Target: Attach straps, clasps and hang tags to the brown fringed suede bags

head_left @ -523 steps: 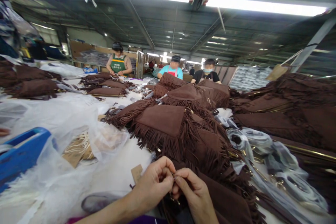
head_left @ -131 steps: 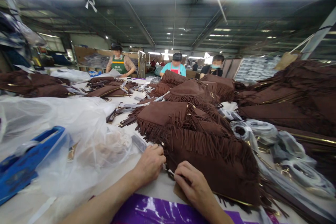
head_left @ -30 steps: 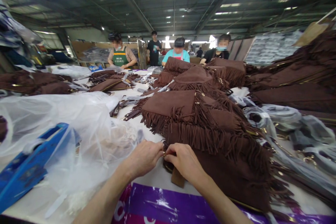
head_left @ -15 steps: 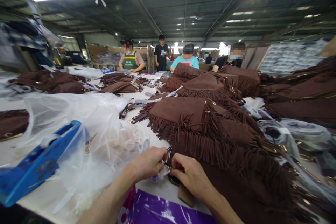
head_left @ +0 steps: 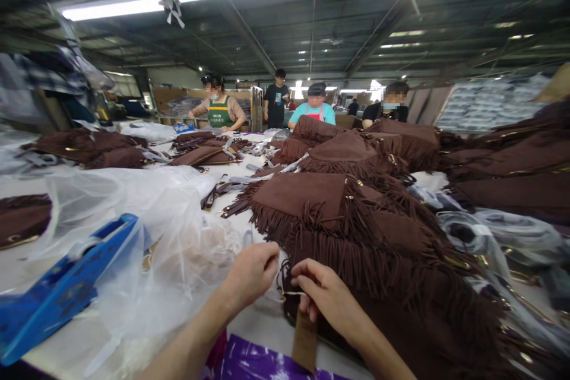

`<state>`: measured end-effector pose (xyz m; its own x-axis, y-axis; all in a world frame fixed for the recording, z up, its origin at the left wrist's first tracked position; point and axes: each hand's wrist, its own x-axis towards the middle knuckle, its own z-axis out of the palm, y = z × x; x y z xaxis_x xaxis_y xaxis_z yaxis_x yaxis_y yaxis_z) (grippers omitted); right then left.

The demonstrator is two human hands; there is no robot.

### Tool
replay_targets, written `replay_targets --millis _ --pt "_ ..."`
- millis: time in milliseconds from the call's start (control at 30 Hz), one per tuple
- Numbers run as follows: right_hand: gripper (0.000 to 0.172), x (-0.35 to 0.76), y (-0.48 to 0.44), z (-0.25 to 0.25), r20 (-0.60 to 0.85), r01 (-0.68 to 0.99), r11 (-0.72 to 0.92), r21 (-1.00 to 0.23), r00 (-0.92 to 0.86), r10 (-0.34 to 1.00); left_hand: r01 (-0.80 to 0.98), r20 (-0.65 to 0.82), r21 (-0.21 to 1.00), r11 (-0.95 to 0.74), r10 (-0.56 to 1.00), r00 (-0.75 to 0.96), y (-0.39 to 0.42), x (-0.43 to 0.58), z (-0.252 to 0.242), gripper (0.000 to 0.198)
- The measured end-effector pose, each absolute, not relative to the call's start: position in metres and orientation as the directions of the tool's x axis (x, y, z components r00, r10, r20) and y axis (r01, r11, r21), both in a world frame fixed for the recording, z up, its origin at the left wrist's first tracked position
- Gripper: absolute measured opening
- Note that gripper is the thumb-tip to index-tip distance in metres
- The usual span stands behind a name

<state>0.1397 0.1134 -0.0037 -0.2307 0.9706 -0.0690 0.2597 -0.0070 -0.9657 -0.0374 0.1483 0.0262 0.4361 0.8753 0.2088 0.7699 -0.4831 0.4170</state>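
Observation:
My right hand [head_left: 324, 297] is closed on a thin white string [head_left: 294, 293] at the edge of a dark brown fringed bag [head_left: 392, 309]. The string runs left from my fingertips to the bag's edge beside a small dark loop. From under the same fingers hangs a tan cardboard hang tag [head_left: 305, 341], its lower end over a purple plastic sheet [head_left: 262, 359]. Just left of the loop, my left hand [head_left: 253, 273] is curled shut, its fingertips turned away; whatever it may pinch is hidden.
A blue tape dispenser [head_left: 71, 285] stands at left beside a translucent plastic bag [head_left: 169, 255]. More brown fringed bags [head_left: 303, 196] are heaped ahead and to the right. Plastic-wrapped straps [head_left: 512, 231] lie at far right. Several people work across the table.
My hands have moved slightly apart. The tag now hangs lower and upright beneath my right hand, and the white string shows stretched out. The camera has tilted up slightly.

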Motion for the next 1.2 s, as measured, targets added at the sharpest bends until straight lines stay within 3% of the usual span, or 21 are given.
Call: replay_targets --millis 167,267,367,533,733,867,967,1067,1133,1200 --pt "0.023 0.13 0.124 -0.002 0.016 0.261 0.076 -0.962 -0.224 0.975 0.616 0.281 0.603 -0.507 0.858 0.431 0.149 -0.029 0.019 0.015" --pt "0.015 0.127 0.128 -0.004 0.067 0.243 0.117 -0.963 -0.204 0.977 0.532 0.226 0.722 -0.443 0.877 0.423 0.148 -0.028 0.018 0.013" --pt "0.019 0.128 0.129 -0.01 0.086 0.212 0.12 -0.97 -0.165 0.983 0.457 0.145 0.82 -0.344 0.897 0.417 0.148 -0.032 0.02 0.013" --pt "0.029 0.13 0.13 -0.018 0.09 0.159 0.11 -0.981 -0.125 0.988 0.499 -0.008 0.828 -0.257 0.883 0.469 0.15 -0.036 0.018 0.014" --pt "0.025 0.126 0.127 -0.016 0.127 0.141 0.139 -0.98 -0.09 0.988 0.433 -0.029 0.881 -0.188 0.895 0.446 0.155 -0.033 0.003 0.02" --pt "0.023 0.127 0.128 -0.016 0.101 0.124 0.112 -0.986 -0.087 0.991 0.335 -0.067 0.938 -0.084 0.908 0.414 0.155 -0.032 0.004 0.013" --pt "0.024 0.135 0.122 -0.014 0.047 0.121 0.063 -0.991 -0.127 0.991 0.252 -0.139 0.967 0.041 0.913 0.383 0.154 -0.032 0.01 0.008" --pt "0.01 0.152 0.11 -0.005 0.158 0.243 0.225 -0.944 -0.266 0.951 0.159 -0.188 0.978 0.136 0.906 0.378 0.155 -0.033 0.015 0.012" --pt "0.019 0.164 0.101 0.004 0.197 0.344 0.356 -0.869 -0.42 0.886 0.085 -0.222 0.975 0.205 0.893 0.391 0.157 -0.034 0.016 0.015" --pt "0.036 0.173 0.094 0.011 0.104 0.416 0.366 -0.832 -0.531 0.841 0.022 -0.251 0.964 0.265 0.88 0.404 0.16 -0.036 0.016 0.017"
